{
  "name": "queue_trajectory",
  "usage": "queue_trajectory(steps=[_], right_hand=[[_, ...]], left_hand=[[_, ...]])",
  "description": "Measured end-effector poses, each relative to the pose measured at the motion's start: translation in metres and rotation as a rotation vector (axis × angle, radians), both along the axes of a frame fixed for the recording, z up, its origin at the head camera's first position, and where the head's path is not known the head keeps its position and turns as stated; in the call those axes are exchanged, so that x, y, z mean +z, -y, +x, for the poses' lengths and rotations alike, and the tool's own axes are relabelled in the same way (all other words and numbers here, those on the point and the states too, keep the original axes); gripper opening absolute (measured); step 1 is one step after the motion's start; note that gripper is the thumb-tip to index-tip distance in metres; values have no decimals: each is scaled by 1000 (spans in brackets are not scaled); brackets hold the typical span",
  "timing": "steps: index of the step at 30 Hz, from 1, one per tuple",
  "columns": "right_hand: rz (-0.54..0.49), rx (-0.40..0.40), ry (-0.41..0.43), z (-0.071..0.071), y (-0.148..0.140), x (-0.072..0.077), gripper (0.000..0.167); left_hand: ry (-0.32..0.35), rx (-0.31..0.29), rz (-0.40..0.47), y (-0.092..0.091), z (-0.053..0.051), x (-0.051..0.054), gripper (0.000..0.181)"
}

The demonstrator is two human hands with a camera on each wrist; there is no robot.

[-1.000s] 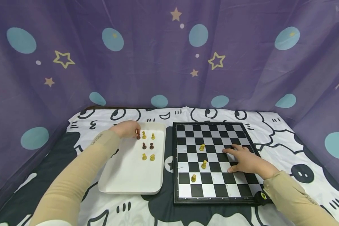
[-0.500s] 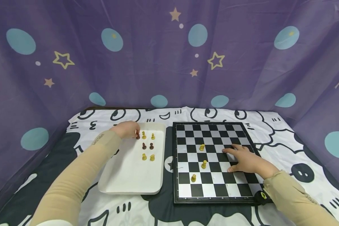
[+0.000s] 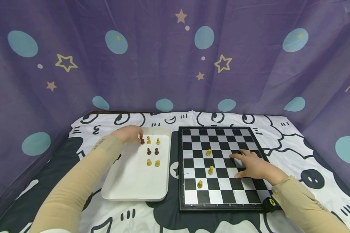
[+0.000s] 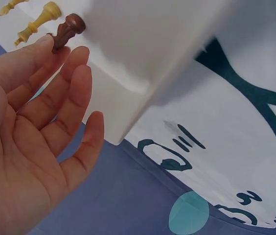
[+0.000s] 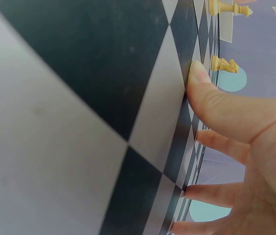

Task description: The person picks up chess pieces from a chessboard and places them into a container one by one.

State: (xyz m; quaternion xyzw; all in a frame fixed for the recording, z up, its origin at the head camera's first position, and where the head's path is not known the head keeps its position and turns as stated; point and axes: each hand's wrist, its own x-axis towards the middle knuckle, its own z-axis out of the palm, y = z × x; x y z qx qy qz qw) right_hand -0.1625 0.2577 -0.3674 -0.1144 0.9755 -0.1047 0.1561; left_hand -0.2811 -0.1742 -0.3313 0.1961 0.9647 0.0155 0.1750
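My left hand [image 3: 127,133] reaches over the far left part of a white tray [image 3: 134,191]. Its thumb and fingertips pinch a brown chess knight [image 4: 69,31], whose base faces the tray floor; whether it touches the floor I cannot tell. Right beside it stand a tall yellow chess piece [image 4: 40,22] and a yellow pawn [image 3: 158,141]. On the right, my right hand [image 3: 254,164] rests on the chessboard [image 3: 217,196] with fingers spread, holding nothing. Left of that hand, a yellow knight [image 3: 208,152], a yellow rook [image 3: 211,170] and another yellow piece [image 3: 200,184] stand on the board.
Nearer in the tray are two brown pieces [image 3: 149,151] and two yellow pieces [image 3: 157,163]. A small black object with a yellow-green mark [image 3: 270,203] lies at the board's near right corner. A purple curtain [image 3: 163,64] hangs behind the patterned cloth [image 3: 134,220].
My left hand has shifted very slightly leftward, with the brown knight still at its fingertips. The right hand stays in place on the board.
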Motion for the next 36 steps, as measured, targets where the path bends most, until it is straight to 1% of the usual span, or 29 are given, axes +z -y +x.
queue_trajectory(steps=[1, 5, 8, 13, 14, 21, 23, 28, 36], right_hand=[[1, 1, -1, 0, 0, 0, 77], [0, 5, -6, 0, -1, 1, 77], [-4, 5, -6, 0, -1, 1, 77], [-3, 6, -4, 1, -1, 0, 76], [-2, 8, -5, 1, -1, -1, 76], [-2, 9, -10, 1, -1, -2, 76], [-1, 12, -12, 1, -1, -1, 76], [3, 11, -12, 0, -1, 0, 76], [4, 2, -7, 0, 0, 0, 75]], left_hand=[[-7, -4, 0, 0, 0, 1, 11], [-45, -52, 2, 1, 2, 5, 13], [-46, -75, 18, 1, 4, 9, 14], [-28, -66, 61, 0, 6, 16, 17], [-30, -58, 69, -1, 7, 17, 17], [-58, -74, 111, -9, 9, 23, 24], [-65, -72, 122, -12, 12, 24, 23], [-91, -101, 145, -20, 19, 25, 21], [-98, -150, 182, -29, 28, 23, 21]])
